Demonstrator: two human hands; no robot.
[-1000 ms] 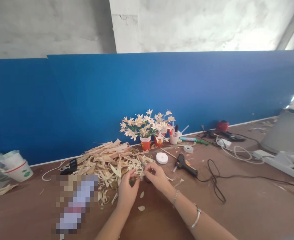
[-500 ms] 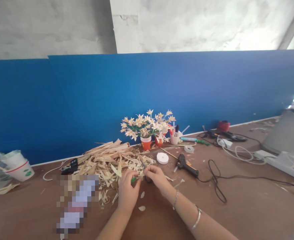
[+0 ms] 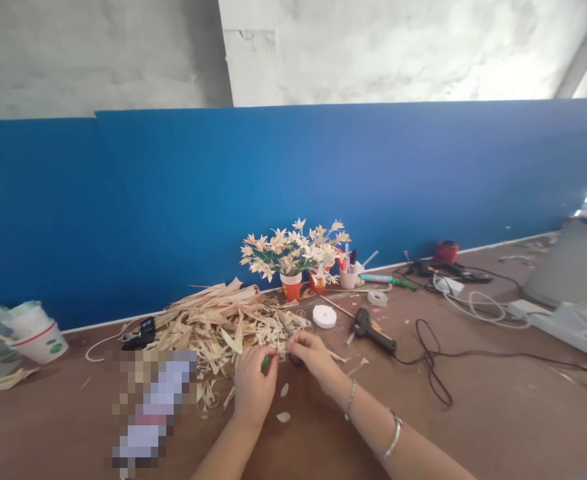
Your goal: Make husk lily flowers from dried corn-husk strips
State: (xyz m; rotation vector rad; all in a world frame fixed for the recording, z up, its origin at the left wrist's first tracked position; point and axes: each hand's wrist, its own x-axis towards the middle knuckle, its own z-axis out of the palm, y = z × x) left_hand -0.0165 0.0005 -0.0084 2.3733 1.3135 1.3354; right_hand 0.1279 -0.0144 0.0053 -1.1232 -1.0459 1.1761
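Note:
My left hand (image 3: 252, 387) and my right hand (image 3: 313, 357) meet over the brown table (image 3: 473, 427), just in front of a heap of pale dried husk strips (image 3: 218, 323). Between the fingers of my left hand sits a small green stem piece (image 3: 264, 362). The fingertips of my right hand pinch at its end, next to a small dark thing that I cannot make out. A few cut petal bits (image 3: 283, 417) lie on the table below my hands.
Paper cups of husk flowers (image 3: 293, 257) stand at the blue back panel (image 3: 323, 180). A white tape roll (image 3: 324, 317), a black glue gun (image 3: 370, 330) and its cord (image 3: 433, 373) lie to the right. A white bowl (image 3: 40, 340) sits far left.
My hands have drawn a little closer together over the green piece; the left hand shifted slightly forward. Nothing else on the table moved.

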